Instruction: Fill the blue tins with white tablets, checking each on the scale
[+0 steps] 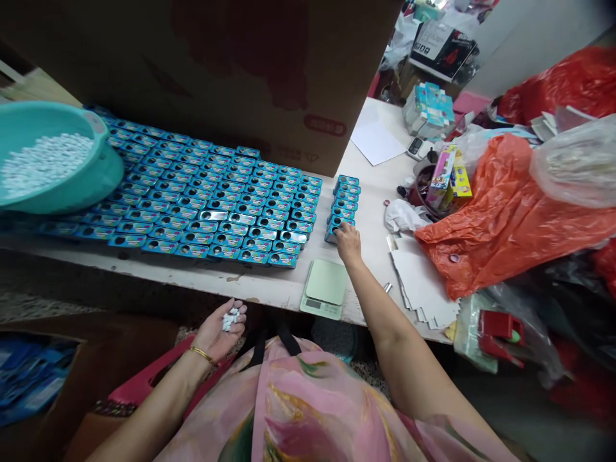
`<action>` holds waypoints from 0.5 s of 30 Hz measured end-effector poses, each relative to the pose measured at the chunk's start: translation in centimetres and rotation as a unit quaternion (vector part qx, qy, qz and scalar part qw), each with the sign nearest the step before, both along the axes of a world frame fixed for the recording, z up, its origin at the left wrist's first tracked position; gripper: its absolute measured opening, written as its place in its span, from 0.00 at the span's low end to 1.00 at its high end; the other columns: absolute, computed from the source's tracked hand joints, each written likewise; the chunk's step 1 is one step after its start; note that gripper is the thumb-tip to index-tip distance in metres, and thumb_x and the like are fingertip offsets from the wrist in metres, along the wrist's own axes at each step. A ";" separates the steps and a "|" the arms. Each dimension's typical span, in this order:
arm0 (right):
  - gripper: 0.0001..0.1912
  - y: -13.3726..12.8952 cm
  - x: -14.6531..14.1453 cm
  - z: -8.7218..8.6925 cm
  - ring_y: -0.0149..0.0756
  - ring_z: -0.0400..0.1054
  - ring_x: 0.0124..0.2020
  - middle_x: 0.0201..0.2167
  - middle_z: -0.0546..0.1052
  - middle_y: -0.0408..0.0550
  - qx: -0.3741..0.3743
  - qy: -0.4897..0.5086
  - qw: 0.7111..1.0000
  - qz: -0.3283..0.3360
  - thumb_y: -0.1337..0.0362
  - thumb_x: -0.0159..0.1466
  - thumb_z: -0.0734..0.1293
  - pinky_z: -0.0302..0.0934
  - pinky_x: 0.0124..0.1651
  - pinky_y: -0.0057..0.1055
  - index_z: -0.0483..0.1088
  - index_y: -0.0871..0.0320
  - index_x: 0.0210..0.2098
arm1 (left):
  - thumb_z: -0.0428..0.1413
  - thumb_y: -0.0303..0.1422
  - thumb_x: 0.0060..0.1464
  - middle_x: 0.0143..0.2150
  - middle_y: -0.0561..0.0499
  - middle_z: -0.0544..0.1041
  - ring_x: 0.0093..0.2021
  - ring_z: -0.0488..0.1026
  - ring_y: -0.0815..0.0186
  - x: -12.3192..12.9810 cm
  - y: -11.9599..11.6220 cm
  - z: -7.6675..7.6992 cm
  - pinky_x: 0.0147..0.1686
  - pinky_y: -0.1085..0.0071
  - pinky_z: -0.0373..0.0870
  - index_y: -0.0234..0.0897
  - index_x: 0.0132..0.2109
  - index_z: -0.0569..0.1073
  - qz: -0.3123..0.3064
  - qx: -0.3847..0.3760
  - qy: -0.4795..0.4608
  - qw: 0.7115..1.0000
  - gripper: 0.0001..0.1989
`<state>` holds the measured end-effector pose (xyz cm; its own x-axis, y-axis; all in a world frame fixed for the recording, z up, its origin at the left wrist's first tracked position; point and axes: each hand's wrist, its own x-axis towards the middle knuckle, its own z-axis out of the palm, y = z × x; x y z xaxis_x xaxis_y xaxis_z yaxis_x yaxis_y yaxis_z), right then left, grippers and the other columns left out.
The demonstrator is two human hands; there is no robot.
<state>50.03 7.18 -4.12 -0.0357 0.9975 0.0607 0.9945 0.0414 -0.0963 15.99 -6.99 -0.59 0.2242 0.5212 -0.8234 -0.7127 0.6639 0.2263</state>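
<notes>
My left hand (224, 333) is palm up and cupped, low in front of the table edge. A small heap of white pellets (231, 319) lies in it. My right hand (349, 244) reaches forward to the near end of a short column of small blue tins (345, 196). Its fingers are closed over the nearest blue tin (332, 232) and hide part of it. Between the hands, at the table's front edge, sits a pale green kitchen scale (326, 285) with a bare platform. Left of the column stand many rows of blue tins (226, 212), each with a dark round spot on top.
A turquoise basin (103, 173) of white pellets stands at the left. Behind the tins rises a large cardboard box (269, 83). To the right lie orange plastic bags (520, 212), white card sheets (423, 282), a pot with small boxes, and a white paper (378, 141).
</notes>
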 end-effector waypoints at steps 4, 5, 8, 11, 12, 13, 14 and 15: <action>0.15 -0.1 0.0 1.6 0.39 0.57 0.39 0.41 0.67 0.53 -0.024 -0.028 0.999 0.040 0.74 0.61 0.54 0.52 0.37 0.33 0.71 0.59 0.34 | 0.47 0.26 0.54 0.27 0.50 0.66 0.20 0.62 0.75 -0.1 -0.1 0.2 0.11 0.81 0.58 0.33 0.30 0.67 0.002 0.000 0.001 1.000 0.06; 0.15 -0.7 0.2 2.3 0.39 0.57 0.38 0.39 0.67 0.53 -0.026 -0.031 0.998 0.058 0.75 0.61 0.53 0.52 0.36 0.33 0.70 0.59 0.33 | 0.47 0.26 0.54 0.27 0.50 0.66 0.20 0.62 0.75 -0.3 -0.1 0.2 0.11 0.81 0.59 0.33 0.30 0.67 0.002 0.001 0.001 1.000 0.06; 0.16 -3.8 0.3 4.2 0.39 0.57 0.36 0.36 0.67 0.53 -0.023 -0.040 0.992 0.120 0.75 0.61 0.52 0.52 0.36 0.33 0.69 0.60 0.34 | 0.48 0.26 0.54 0.27 0.50 0.67 0.21 0.63 0.74 -0.8 -0.3 -0.1 0.12 0.80 0.60 0.32 0.30 0.67 -0.008 0.010 0.002 1.000 0.06; 0.14 -7.5 -0.6 5.0 0.39 0.57 0.35 0.35 0.67 0.52 -0.039 -0.044 0.984 0.171 0.75 0.61 0.54 0.53 0.36 0.33 0.69 0.60 0.33 | 0.48 0.26 0.54 0.27 0.50 0.67 0.21 0.63 0.74 -0.7 -0.3 -0.4 0.12 0.81 0.59 0.32 0.31 0.67 -0.032 0.021 -0.006 0.999 0.06; 0.13 -8.6 -1.1 4.9 0.39 0.57 0.35 0.35 0.67 0.52 -0.047 -0.042 0.982 0.178 0.75 0.61 0.55 0.54 0.36 0.33 0.69 0.60 0.33 | 0.48 0.26 0.54 0.27 0.50 0.67 0.21 0.63 0.75 -0.5 -0.3 -0.4 0.12 0.81 0.59 0.31 0.30 0.67 -0.041 0.023 -0.010 0.999 0.06; 0.12 -9.5 -1.6 4.7 0.39 0.57 0.35 0.34 0.67 0.52 -0.055 -0.040 0.981 0.180 0.75 0.61 0.55 0.54 0.36 0.33 0.69 0.60 0.33 | 0.48 0.26 0.54 0.27 0.49 0.67 0.21 0.63 0.75 -0.1 -0.2 -0.4 0.12 0.81 0.59 0.31 0.30 0.67 -0.049 0.025 -0.015 0.998 0.06; 0.12 -10.3 -2.0 4.4 0.38 0.58 0.35 0.34 0.67 0.52 -0.061 -0.037 0.981 0.180 0.75 0.61 0.56 0.54 0.37 0.33 0.69 0.60 0.32 | 0.48 0.26 0.54 0.27 0.49 0.67 0.21 0.63 0.74 0.3 -0.1 -0.3 0.12 0.81 0.59 0.31 0.30 0.67 -0.058 0.027 -0.021 0.998 0.06; 0.12 -10.8 -2.3 4.1 0.38 0.58 0.35 0.34 0.68 0.52 -0.065 -0.031 0.981 0.178 0.75 0.61 0.56 0.55 0.37 0.33 0.69 0.60 0.32 | 0.48 0.26 0.54 0.27 0.49 0.67 0.21 0.63 0.74 0.7 0.0 -0.3 0.12 0.81 0.59 0.32 0.30 0.67 -0.067 0.030 -0.027 0.997 0.06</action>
<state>47.78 -3.66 -0.06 -0.3838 0.9200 -0.0796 0.9230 0.3796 -0.0628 16.69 -6.96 -0.85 0.3379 0.5320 -0.7764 -0.6314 0.7399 0.2322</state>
